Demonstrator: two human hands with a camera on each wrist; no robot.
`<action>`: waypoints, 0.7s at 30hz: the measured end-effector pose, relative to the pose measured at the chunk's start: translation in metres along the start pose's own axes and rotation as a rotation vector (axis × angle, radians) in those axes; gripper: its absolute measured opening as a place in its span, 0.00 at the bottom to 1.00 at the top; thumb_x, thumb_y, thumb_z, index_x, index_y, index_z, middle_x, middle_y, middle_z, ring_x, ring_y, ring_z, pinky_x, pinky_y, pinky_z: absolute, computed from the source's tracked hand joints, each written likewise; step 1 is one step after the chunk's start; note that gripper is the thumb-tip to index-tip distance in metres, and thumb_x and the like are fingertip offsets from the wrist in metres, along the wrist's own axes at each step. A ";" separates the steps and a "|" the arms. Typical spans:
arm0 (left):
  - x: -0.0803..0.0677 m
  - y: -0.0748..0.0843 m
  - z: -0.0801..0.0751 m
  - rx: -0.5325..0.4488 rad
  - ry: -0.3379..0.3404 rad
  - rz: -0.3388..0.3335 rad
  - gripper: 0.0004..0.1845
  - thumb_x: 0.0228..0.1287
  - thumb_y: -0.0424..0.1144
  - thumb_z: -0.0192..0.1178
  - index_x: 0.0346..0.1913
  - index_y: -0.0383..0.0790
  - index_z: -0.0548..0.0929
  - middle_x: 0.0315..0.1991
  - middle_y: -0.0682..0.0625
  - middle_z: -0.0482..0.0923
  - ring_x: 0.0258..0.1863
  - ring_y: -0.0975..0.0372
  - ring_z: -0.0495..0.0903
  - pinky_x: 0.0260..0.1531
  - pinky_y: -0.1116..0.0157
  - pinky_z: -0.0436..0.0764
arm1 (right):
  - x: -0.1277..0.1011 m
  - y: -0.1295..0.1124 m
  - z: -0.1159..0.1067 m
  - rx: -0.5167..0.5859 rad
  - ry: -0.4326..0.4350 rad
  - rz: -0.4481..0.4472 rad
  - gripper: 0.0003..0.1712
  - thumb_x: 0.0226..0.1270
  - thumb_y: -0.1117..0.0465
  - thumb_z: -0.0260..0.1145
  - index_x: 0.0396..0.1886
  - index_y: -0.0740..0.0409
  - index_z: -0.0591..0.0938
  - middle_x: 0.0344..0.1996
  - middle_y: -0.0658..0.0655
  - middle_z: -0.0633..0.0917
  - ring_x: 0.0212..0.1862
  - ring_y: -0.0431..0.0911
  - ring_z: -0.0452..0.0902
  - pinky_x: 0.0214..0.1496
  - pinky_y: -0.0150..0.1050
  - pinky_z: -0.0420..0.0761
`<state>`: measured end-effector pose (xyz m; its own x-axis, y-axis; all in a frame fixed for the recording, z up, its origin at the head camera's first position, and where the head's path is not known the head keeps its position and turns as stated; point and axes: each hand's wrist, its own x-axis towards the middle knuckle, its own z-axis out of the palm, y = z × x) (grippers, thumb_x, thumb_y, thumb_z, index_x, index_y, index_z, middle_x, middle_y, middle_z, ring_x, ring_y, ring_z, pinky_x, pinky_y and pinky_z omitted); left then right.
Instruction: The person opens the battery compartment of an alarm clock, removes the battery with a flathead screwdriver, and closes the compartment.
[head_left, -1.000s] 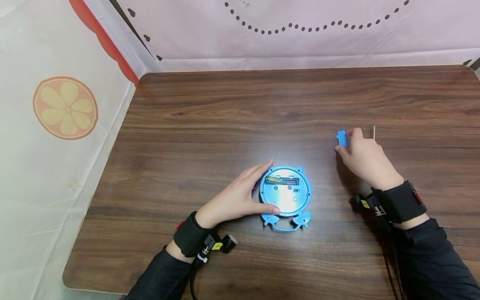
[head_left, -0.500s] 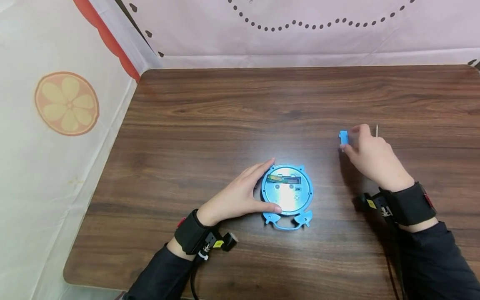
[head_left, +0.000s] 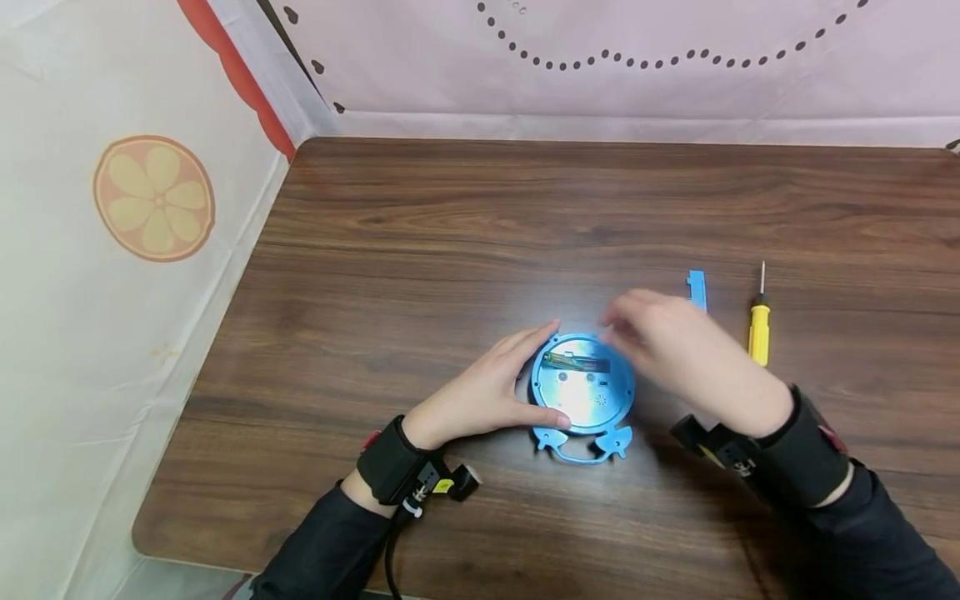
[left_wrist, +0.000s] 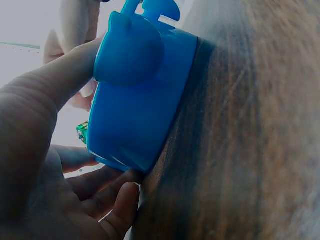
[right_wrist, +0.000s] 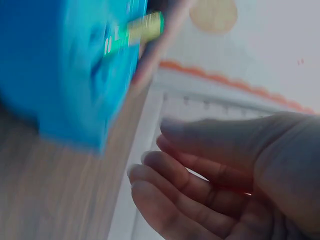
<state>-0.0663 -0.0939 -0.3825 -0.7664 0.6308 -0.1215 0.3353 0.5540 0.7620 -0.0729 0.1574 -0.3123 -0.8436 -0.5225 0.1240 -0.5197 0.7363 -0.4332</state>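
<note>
A round blue alarm clock lies with its back up on the table, its handle towards me. One end of a green and gold battery sticks up out of the slot in its back, tilted. My left hand grips the clock from the left, thumb over the lower rim and fingers around the side. Just right of the clock's top edge hovers my right hand; in the right wrist view its fingers are loosely bent with nothing between them. Behind it, partly covered, lies the blue battery cover.
A yellow-handled screwdriver lies on the brown wooden table, right of the battery cover, its tip pointing away. White printed cloth hangs along the back and left edges.
My right hand has let go of the battery cover, left it on the table and moved left to the clock. The screwdriver has come into full sight. My left hand keeps its hold.
</note>
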 end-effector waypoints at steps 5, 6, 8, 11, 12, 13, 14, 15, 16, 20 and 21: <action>0.000 0.000 0.001 -0.011 -0.008 0.012 0.58 0.56 0.58 0.74 0.82 0.50 0.49 0.79 0.50 0.52 0.77 0.57 0.53 0.73 0.53 0.59 | 0.007 -0.021 0.017 0.012 -0.107 -0.023 0.15 0.65 0.61 0.74 0.48 0.64 0.85 0.41 0.58 0.85 0.40 0.47 0.83 0.40 0.44 0.85; 0.000 0.000 0.001 -0.015 -0.011 0.017 0.58 0.56 0.58 0.74 0.82 0.51 0.49 0.79 0.50 0.52 0.77 0.57 0.52 0.73 0.53 0.59 | 0.009 -0.024 0.020 0.009 -0.118 -0.023 0.17 0.64 0.59 0.75 0.49 0.64 0.85 0.42 0.59 0.85 0.40 0.47 0.83 0.41 0.44 0.86; 0.000 0.000 0.002 -0.020 -0.012 0.023 0.58 0.57 0.58 0.73 0.82 0.51 0.48 0.80 0.51 0.51 0.77 0.58 0.52 0.73 0.52 0.59 | 0.011 -0.027 0.025 0.006 -0.131 -0.020 0.20 0.63 0.57 0.76 0.50 0.64 0.85 0.42 0.58 0.85 0.40 0.47 0.84 0.41 0.43 0.86; 0.001 -0.001 0.002 -0.029 -0.010 0.039 0.58 0.56 0.58 0.74 0.82 0.53 0.48 0.79 0.52 0.52 0.77 0.59 0.52 0.73 0.52 0.59 | 0.013 -0.029 0.030 0.010 -0.135 -0.020 0.22 0.61 0.55 0.77 0.51 0.63 0.85 0.43 0.58 0.85 0.41 0.47 0.84 0.43 0.44 0.85; 0.001 -0.001 0.002 -0.031 -0.008 0.041 0.58 0.56 0.58 0.74 0.82 0.53 0.48 0.79 0.53 0.52 0.77 0.59 0.52 0.73 0.52 0.59 | 0.013 -0.030 0.032 0.014 -0.132 -0.023 0.22 0.61 0.56 0.77 0.50 0.63 0.85 0.43 0.58 0.85 0.43 0.47 0.84 0.44 0.44 0.85; 0.001 -0.001 0.002 -0.031 -0.004 0.044 0.58 0.56 0.59 0.74 0.82 0.53 0.49 0.79 0.54 0.52 0.77 0.60 0.52 0.73 0.52 0.59 | 0.013 -0.030 0.033 0.015 -0.126 -0.027 0.21 0.61 0.56 0.77 0.50 0.63 0.85 0.43 0.58 0.85 0.43 0.48 0.84 0.45 0.44 0.85; 0.001 -0.001 0.002 -0.032 -0.001 0.048 0.58 0.56 0.58 0.74 0.82 0.53 0.49 0.79 0.54 0.52 0.77 0.60 0.52 0.73 0.53 0.59 | 0.014 -0.031 0.034 0.013 -0.119 -0.033 0.20 0.61 0.57 0.77 0.50 0.63 0.85 0.43 0.58 0.85 0.44 0.48 0.84 0.46 0.45 0.85; 0.001 -0.001 0.002 -0.032 0.002 0.053 0.58 0.56 0.58 0.74 0.82 0.54 0.49 0.79 0.54 0.52 0.76 0.61 0.52 0.73 0.53 0.59 | 0.014 -0.031 0.035 0.011 -0.113 -0.037 0.19 0.62 0.58 0.77 0.49 0.63 0.85 0.43 0.57 0.86 0.45 0.49 0.84 0.46 0.45 0.85; 0.001 -0.001 0.002 -0.034 0.003 0.055 0.58 0.56 0.58 0.74 0.82 0.53 0.49 0.79 0.54 0.52 0.76 0.61 0.52 0.73 0.53 0.58 | 0.015 -0.032 0.037 0.010 -0.106 -0.041 0.18 0.62 0.59 0.76 0.49 0.63 0.85 0.43 0.57 0.85 0.45 0.49 0.84 0.46 0.45 0.85; 0.001 -0.002 0.001 -0.033 0.013 0.066 0.57 0.55 0.58 0.74 0.82 0.53 0.50 0.79 0.55 0.53 0.76 0.61 0.53 0.73 0.53 0.58 | 0.016 -0.032 0.041 0.015 -0.067 -0.070 0.13 0.64 0.63 0.74 0.46 0.63 0.85 0.41 0.57 0.85 0.42 0.48 0.84 0.43 0.43 0.85; 0.001 -0.002 0.001 -0.035 0.014 0.069 0.57 0.55 0.58 0.74 0.82 0.53 0.50 0.79 0.55 0.53 0.76 0.61 0.53 0.73 0.53 0.58 | 0.017 -0.032 0.042 0.018 -0.059 -0.075 0.12 0.64 0.63 0.74 0.45 0.63 0.85 0.40 0.57 0.85 0.41 0.47 0.84 0.43 0.42 0.85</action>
<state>-0.0671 -0.0943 -0.3847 -0.7496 0.6593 -0.0594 0.3682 0.4897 0.7903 -0.0645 0.1069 -0.3341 -0.7926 -0.6008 0.1040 -0.5783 0.6866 -0.4406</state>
